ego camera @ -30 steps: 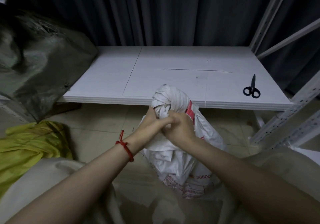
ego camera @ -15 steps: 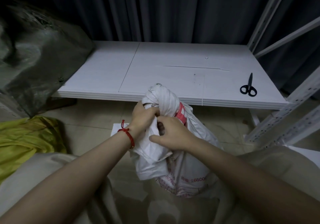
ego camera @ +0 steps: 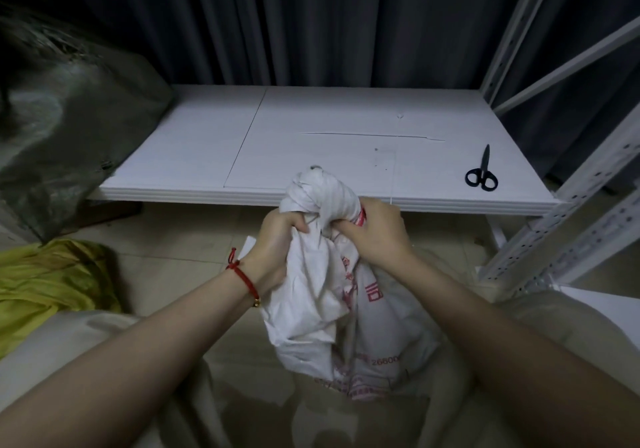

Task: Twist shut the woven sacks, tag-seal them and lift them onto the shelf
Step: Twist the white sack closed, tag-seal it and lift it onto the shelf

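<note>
A white woven sack [ego camera: 346,316] with red print stands on the floor between my knees, its top twisted into a thick knot-like bunch [ego camera: 318,191]. My left hand [ego camera: 280,240], with a red string on the wrist, grips the neck just under the bunch on its left side. My right hand [ego camera: 375,233] clutches the neck on the right, partly covering a red tag or printed patch there. The low white shelf board [ego camera: 214,143] lies just beyond the sack.
Black scissors [ego camera: 482,170] lie on the shelf's right part. A dark grey-green sack [ego camera: 65,129] leans at the left, over the shelf's left end. Yellow fabric [ego camera: 45,278] lies on the floor at the left. White perforated shelf uprights [ego camera: 568,219] stand at the right.
My hands have moved apart from a joined grip in front of the neck to either side of it. The sack sits slightly closer to the shelf edge in view.
</note>
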